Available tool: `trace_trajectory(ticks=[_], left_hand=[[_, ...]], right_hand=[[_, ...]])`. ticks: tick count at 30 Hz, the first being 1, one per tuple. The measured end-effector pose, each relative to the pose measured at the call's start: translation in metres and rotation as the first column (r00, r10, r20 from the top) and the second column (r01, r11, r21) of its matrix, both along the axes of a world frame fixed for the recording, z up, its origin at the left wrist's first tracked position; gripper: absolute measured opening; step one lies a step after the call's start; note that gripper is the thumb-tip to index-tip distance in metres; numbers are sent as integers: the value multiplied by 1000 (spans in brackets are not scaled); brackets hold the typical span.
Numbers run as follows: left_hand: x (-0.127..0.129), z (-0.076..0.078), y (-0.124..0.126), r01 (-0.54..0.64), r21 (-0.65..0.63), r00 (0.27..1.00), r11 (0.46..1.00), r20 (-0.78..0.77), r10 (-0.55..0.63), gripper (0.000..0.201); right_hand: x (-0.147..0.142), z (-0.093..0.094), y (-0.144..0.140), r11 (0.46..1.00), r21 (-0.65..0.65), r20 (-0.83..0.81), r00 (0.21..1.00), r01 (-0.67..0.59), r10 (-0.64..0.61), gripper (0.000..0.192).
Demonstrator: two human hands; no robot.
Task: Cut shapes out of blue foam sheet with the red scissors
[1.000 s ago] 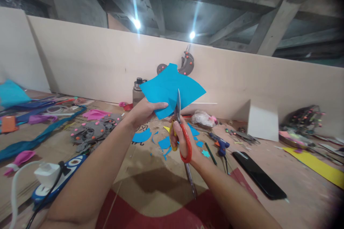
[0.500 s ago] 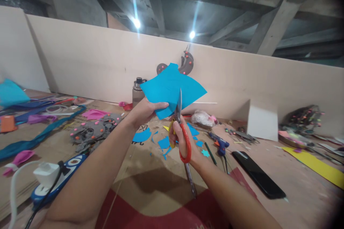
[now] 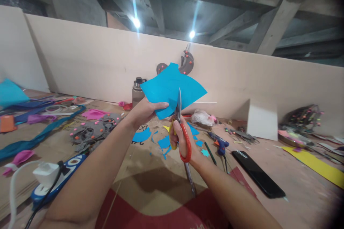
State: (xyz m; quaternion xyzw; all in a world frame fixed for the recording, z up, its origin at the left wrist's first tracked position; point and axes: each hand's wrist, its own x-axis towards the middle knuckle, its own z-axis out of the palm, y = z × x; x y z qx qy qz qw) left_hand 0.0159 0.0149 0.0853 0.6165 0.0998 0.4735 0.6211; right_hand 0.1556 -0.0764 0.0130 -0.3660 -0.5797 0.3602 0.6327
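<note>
The bright blue sheet of craft foam (image 3: 172,87) is held up above the bench (image 3: 295,193), roughly at the centre of the view; the left hand (image 3: 146,111) pinches its lower left edge, thumb on the near face and fingers behind, so that grip is closed on the sheet; the right hand (image 3: 182,139) is wrapped through the handles of the red-and-yellow-handled steel scissors (image 3: 180,121), whose blades point toward twelve o'clock and bite into the sheet's bottom edge; the blades look nearly closed, though the exact gap is hard to read.

Compared with a second ago very little has shifted; the blade tip sits at almost the same spot in the sheet, after a slight rise half a second back, and the sheet has barely turned; I judge the cut is advancing only in small snips, with the left hand steadying rather than feeding.

Below the hands, at about six o'clock from the sheet, small blue foam offcuts (image 3: 163,143) lie scattered on the bench; at four o'clock rest a blue hot-glue gun (image 3: 219,143) and, further right, a flat black phone (image 3: 258,179); at nine o'clock stands a grey drinking bottle (image 3: 137,91); grey foam shapes with orange dots (image 3: 88,132) lie at eight o'clock.
</note>
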Motion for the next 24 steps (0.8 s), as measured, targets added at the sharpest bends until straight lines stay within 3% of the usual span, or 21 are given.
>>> trace_trajectory(ticks=[24], left_hand=[[-10, 0, 7, 13, 21, 997, 1000, -73, -12, 67]], right_hand=[[2, 0, -2, 999, -23, 53, 998, -26, 27, 37]])
